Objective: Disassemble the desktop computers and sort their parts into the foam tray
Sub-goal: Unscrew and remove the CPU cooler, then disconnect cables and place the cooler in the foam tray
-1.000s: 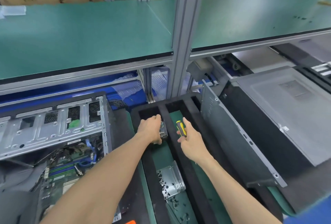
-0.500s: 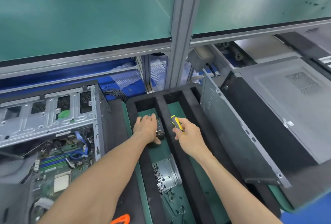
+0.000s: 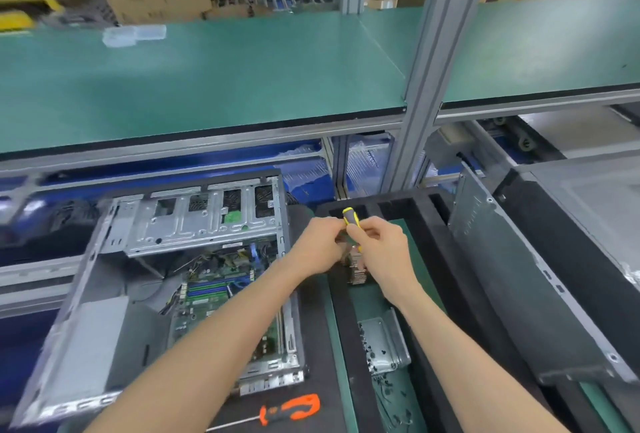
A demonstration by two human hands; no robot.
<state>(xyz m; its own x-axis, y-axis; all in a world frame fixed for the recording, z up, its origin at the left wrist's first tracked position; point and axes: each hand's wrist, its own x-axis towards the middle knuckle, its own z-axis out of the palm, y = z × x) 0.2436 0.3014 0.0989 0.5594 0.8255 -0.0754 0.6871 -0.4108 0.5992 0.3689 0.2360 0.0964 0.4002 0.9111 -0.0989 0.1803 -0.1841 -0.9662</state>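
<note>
Nearest the bench's front edge lies an orange-handled screwdriver (image 3: 290, 407), its thin steel shaft pointing left, just in front of the open computer case (image 3: 194, 269). That case is bare stamped sheet metal, lying on its side with the green motherboard (image 3: 221, 297) exposed, blue memory slots and loose cables showing, and a perforated drive bracket (image 3: 199, 221) across its far end.

To its right sits the black foam tray (image 3: 341, 314), matte and soft-edged, divided into long narrow channels with green mat showing at their floors. In the channel nearest the case, toward the front, a folded silver metal bracket (image 3: 382, 346) rests among small dark screws (image 3: 384, 387) (too small to count).

Farther along that same channel, both hands meet over a finned metal heatsink (image 3: 356, 269), which stands on the channel floor with its thin silver fins stacked closely. The left hand (image 3: 320, 245) has its fingers curled at the heatsink's top; whether it actually grips it I cannot tell. The right hand (image 3: 379, 245) is closed around a yellow-and-black screwdriver (image 3: 351, 219), its rounded handle end poking up past the knuckles.

A grey steel side panel (image 3: 512, 259) leans tilted against the tray's right side. Beyond, a green-matted upper shelf (image 3: 207, 79) spans the aluminium frame.
</note>
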